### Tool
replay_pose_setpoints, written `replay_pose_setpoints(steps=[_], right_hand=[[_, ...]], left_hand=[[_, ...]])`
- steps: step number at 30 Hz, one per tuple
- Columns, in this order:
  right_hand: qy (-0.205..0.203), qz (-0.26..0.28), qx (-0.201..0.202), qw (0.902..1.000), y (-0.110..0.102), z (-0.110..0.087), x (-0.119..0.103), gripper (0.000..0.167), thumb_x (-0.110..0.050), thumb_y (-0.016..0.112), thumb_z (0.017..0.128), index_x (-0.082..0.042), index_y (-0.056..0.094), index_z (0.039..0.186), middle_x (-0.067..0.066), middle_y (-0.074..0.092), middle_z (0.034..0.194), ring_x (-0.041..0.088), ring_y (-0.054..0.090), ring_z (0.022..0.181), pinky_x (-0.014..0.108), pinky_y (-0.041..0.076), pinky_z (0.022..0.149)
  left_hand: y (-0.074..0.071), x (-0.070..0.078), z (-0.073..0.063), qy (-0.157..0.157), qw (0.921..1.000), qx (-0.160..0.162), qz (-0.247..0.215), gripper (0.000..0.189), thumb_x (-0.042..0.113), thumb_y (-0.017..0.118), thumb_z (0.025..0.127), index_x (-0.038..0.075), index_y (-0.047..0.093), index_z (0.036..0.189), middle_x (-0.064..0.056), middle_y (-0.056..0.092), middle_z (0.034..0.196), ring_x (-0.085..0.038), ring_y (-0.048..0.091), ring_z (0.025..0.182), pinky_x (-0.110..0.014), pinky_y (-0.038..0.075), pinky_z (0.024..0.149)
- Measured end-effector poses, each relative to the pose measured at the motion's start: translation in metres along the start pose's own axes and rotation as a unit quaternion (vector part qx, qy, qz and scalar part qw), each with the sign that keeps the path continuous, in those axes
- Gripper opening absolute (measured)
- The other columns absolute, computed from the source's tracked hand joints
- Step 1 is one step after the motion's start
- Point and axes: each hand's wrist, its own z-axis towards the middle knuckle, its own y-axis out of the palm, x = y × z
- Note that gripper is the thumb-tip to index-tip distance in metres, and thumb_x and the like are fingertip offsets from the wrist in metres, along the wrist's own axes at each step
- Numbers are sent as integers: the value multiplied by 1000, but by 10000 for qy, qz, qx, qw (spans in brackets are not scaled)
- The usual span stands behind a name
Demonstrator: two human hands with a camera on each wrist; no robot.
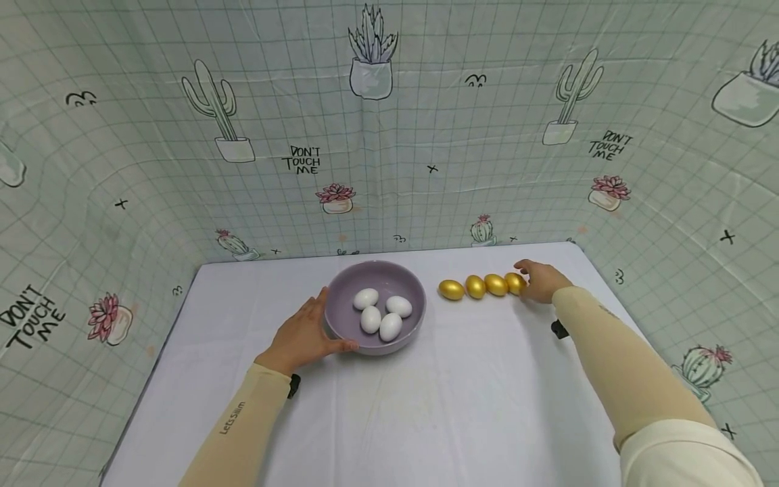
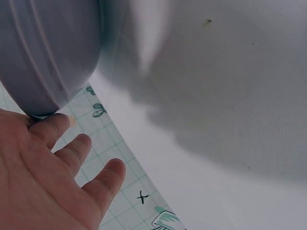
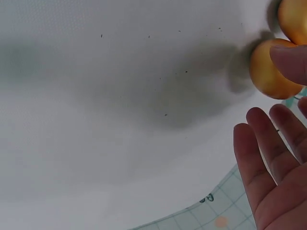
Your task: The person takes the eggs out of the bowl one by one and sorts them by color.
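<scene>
A purple bowl [image 1: 376, 348] holds several white eggs [image 1: 370, 319]. Against its left side rests my left hand [image 1: 302, 333], thumb spread along the near wall and fingertips at the left rim. In the left wrist view these fingers [image 2: 103, 184] are spread and loosely straight, one fingertip right at the bowl's rim. Right of the bowl, several golden eggs [image 1: 452, 290] lie in a row. My right hand [image 1: 544, 281] is at the row's right end, around the last golden egg [image 3: 268, 72]. Its thumb overlaps that egg in the right wrist view, with the fingers spread apart from it.
Under everything lies a white tabletop [image 1: 450, 406]. A cloth printed with cacti and grid lines [image 1: 426, 122] hangs behind and along both sides. The table's back edge runs close behind the bowl and the golden eggs.
</scene>
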Motion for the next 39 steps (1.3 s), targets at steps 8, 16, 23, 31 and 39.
replay_pose_setpoints(steps=[8,16,23,31,39], right_hand=[[-259,-121,130,9995,-20,-6,-10,68,-10,73,89,3,40,147,32,48,140,47,56,116,61,44,96],[-516,-3,217,9984,-40,-10,-30,68,-6,69,91,1,37,150,30,44,144,47,51,123,59,45,97],[-834,-200,309,9958,-46,-12,-58,69,-9,72,89,-2,39,150,26,48,143,43,53,123,57,46,96],[-1555,-324,391,9865,-45,-17,-103,64,-8,72,88,-7,46,147,17,53,142,37,57,120,52,49,95],[-2381,-591,326,9689,-35,-25,-152,61,-13,73,89,-12,49,146,8,56,140,26,59,118,45,48,96]], left_hand=[[0,-2,0,-15,10000,-23,56,134,82,69,68,1,12,159,-24,31,156,-40,27,145,-57,33,109],[0,-2,0,-32,10000,-4,32,135,81,70,68,1,12,159,-24,31,157,-40,27,145,-57,33,109],[0,-2,0,-74,10000,-39,23,135,82,69,67,1,11,159,-24,30,157,-40,27,145,-58,33,109],[1,-2,0,-83,9999,-60,15,135,82,69,67,1,11,159,-25,30,157,-41,27,145,-59,33,108],[2,-2,1,-74,9999,-73,-17,135,82,69,67,2,11,160,-24,30,157,-41,26,145,-59,32,108]])
